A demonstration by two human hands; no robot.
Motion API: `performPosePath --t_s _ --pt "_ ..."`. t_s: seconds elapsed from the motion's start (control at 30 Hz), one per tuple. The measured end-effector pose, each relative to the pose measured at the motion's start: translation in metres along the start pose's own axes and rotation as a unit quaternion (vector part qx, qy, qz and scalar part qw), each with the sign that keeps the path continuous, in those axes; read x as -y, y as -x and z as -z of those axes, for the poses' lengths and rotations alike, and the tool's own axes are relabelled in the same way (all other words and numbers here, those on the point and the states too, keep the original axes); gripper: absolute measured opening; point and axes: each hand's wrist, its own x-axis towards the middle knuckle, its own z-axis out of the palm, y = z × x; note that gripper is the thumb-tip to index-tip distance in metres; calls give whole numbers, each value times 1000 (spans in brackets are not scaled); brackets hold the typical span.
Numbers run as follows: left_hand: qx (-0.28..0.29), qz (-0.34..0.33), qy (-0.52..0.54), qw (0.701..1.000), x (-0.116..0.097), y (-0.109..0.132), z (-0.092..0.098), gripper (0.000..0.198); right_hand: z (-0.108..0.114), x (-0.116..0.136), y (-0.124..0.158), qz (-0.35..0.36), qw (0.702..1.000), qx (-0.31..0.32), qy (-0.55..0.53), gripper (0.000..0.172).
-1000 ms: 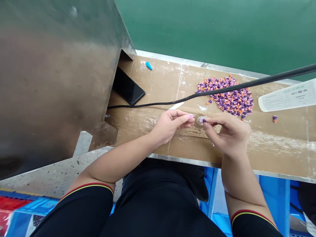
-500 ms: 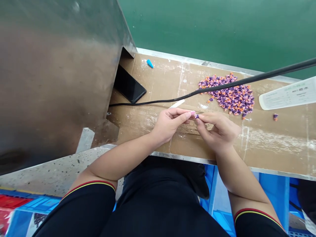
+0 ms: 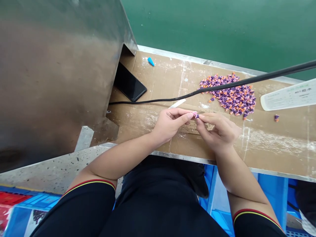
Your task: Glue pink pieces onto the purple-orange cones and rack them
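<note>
My left hand [image 3: 168,123] is closed, thumb and forefinger pinching a small pink piece [image 3: 194,113]. My right hand [image 3: 218,131] is closed in a pinch on a small purple piece [image 3: 197,116] with a pale trim. The two pieces meet between my fingertips, just above the cardboard; their exact shape is partly hidden by my fingers. Beyond my right hand lies a heap of small purple, pink and orange pieces [image 3: 237,98]. One similar piece [image 3: 276,118] lies apart on the right.
Cardboard [image 3: 271,158] covers the bench. A black cable [image 3: 266,76] crosses above it. A phone [image 3: 129,82] lies beside the metal housing [image 3: 61,79]. A blue tapered cap [image 3: 150,61], a white strip [image 3: 177,103] and a white bottle [image 3: 288,95] are also there.
The purple piece has come closer against the pink piece, with a slight turn of my fingertips. My hands stay in nearly the same place, and the view has shifted slightly.
</note>
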Motion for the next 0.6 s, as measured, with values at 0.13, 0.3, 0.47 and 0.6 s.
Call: performPosePath --t_s 0.13,0.3,0.47,0.6 --pt "5 -21 -25 999 -2 2 -1 27 0 0 0 0 1000 1 12 21" --pt "13 -113 -80 990 -3 4 0 13 0 4 0 19 999 -16 43 22" --pt "15 -180 -116 977 0 4 1 5 2 11 1 20 998 -9 62 24" --pt "8 -219 -151 964 2 5 1 7 3 14 0 21 997 -11 72 24"
